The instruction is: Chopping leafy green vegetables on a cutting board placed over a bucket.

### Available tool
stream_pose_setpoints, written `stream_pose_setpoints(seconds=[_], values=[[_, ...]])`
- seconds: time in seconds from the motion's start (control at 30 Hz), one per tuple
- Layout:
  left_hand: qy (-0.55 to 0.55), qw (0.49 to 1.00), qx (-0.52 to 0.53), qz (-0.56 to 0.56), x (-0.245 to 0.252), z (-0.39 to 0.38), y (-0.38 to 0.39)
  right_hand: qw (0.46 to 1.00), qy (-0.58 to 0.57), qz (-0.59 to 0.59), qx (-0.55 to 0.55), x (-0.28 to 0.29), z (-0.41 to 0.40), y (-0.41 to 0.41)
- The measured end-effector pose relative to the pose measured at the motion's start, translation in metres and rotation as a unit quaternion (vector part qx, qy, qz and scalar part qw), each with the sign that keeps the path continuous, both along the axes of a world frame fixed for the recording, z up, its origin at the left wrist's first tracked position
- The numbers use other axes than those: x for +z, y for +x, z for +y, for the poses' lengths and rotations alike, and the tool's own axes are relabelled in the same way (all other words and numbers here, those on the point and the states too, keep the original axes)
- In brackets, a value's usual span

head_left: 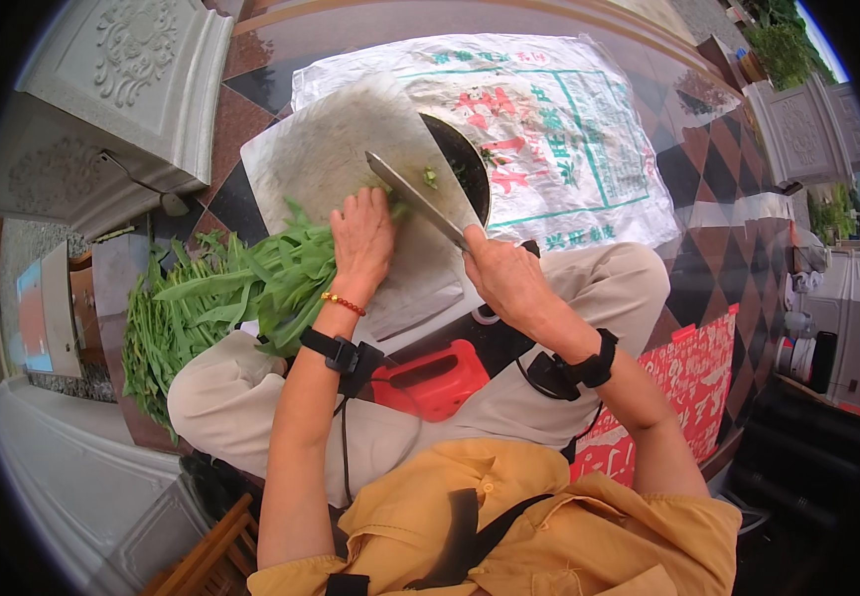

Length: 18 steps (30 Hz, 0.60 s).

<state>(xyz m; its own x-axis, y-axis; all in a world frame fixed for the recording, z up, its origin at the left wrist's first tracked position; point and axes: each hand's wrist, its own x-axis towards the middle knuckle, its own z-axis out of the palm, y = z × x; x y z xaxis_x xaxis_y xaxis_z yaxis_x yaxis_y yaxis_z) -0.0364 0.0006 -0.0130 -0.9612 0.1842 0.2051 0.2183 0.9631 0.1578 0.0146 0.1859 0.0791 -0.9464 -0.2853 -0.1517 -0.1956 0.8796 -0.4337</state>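
Observation:
My left hand (363,238) is closed around a bunch of leafy green vegetables (292,268), pressing the stem ends onto a worn white cutting board (311,149). In my right hand (504,268) is the handle of a kitchen knife, its blade (419,197) slanting over the board just right of the left fingers. A few chopped green bits (430,177) lie on the board beyond the blade. Under the board's right edge shows part of a dark round pan or basin (467,160), with green scraps at its rim.
A white woven sack (586,134) with printed writing is spread on the checkered tile floor (698,149). More long-stemmed greens (154,350) are heaped by my left knee. A red plastic object (437,380) sits between my legs, and red printed paper (668,395) lies at right.

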Motion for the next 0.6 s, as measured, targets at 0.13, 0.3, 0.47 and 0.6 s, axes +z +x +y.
stream_pose_setpoints(seconds=[0.13, 0.3, 0.47, 0.6], values=[[-0.001, 1.000, 0.001, -0.002, 0.004, -0.001, 0.001, 0.998, 0.066, 0.006, 0.012, -0.001, -0.016, 0.001], [0.012, 1.000, 0.001, 0.004, 0.008, 0.000, 0.003, 0.998, 0.034, 0.057, -0.004, -0.029, -0.043, -0.027], [0.016, 1.000, -0.007, 0.007, 0.005, -0.002, 0.003, 0.998, -0.005, 0.048, -0.032, -0.022, -0.037, -0.043], [0.026, 0.999, -0.029, -0.005, 0.002, 0.002, -0.001, 0.996, -0.059, 0.013, -0.068, 0.009, -0.011, -0.018]])
